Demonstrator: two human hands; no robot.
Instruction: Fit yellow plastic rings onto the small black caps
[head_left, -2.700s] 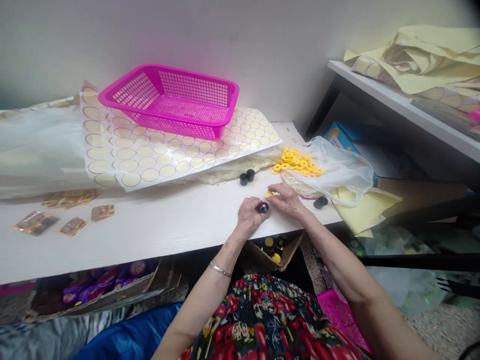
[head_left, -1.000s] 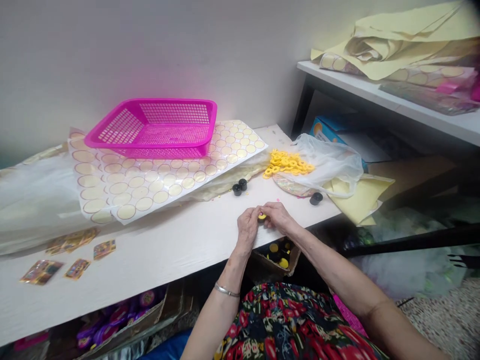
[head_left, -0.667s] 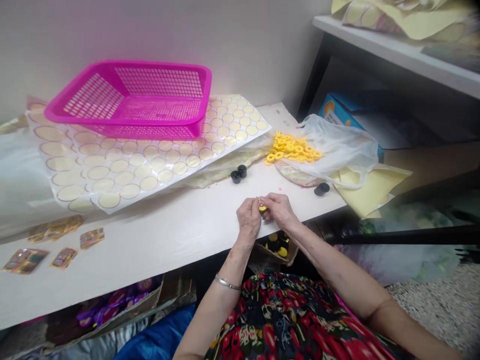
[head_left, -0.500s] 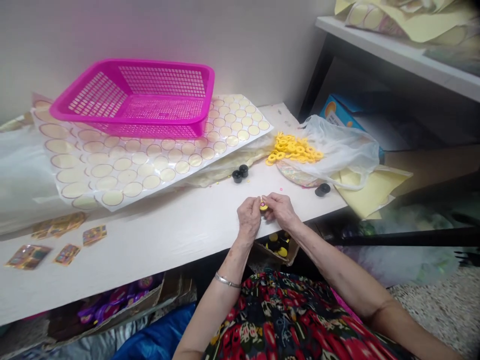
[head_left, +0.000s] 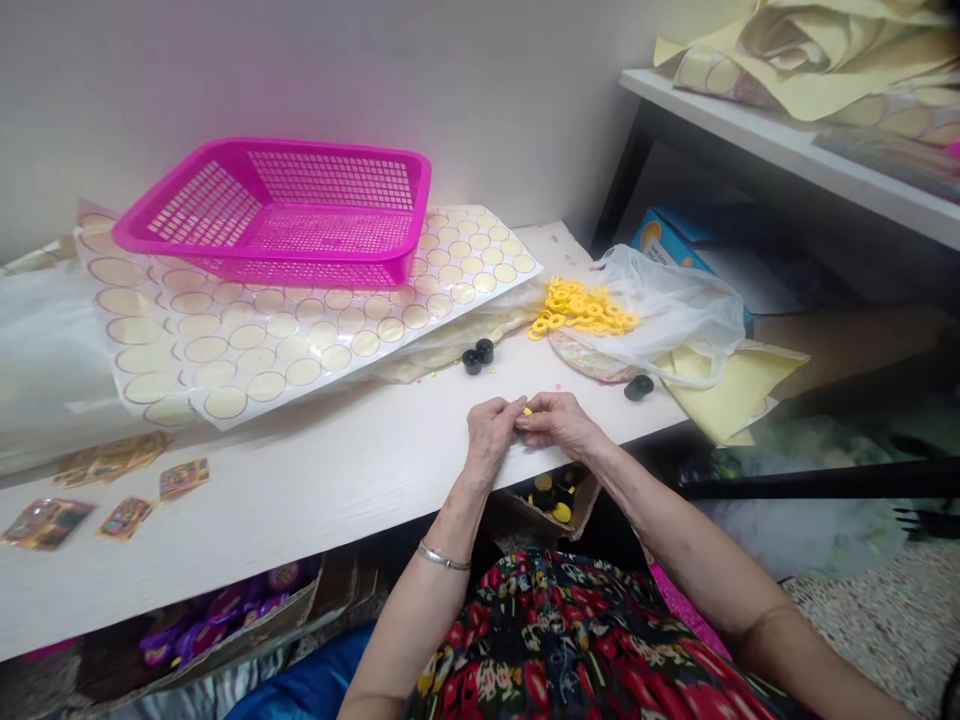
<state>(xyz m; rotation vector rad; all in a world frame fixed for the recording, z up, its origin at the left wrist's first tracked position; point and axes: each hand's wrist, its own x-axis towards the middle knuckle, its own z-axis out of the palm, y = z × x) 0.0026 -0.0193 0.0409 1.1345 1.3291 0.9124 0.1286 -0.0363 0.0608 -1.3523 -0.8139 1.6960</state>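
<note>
My left hand and my right hand meet over the front edge of the white table. Between their closed fingertips is a small yellow piece, mostly covered by the fingers. Beyond the hands stand two black round pieces, with another black pair to the right. A pile of yellow rings lies farther back, beside a clear plastic bag.
A pink basket rests on a sheet of round stickers. Small printed packets lie at the left. Below the table edge, a cardboard box holds yellow and black pieces. A shelf juts out at the right.
The fingers have closed more over the yellow piece, and less of it shows. The right fingers now lie across its front. The whole view has shifted slightly.
</note>
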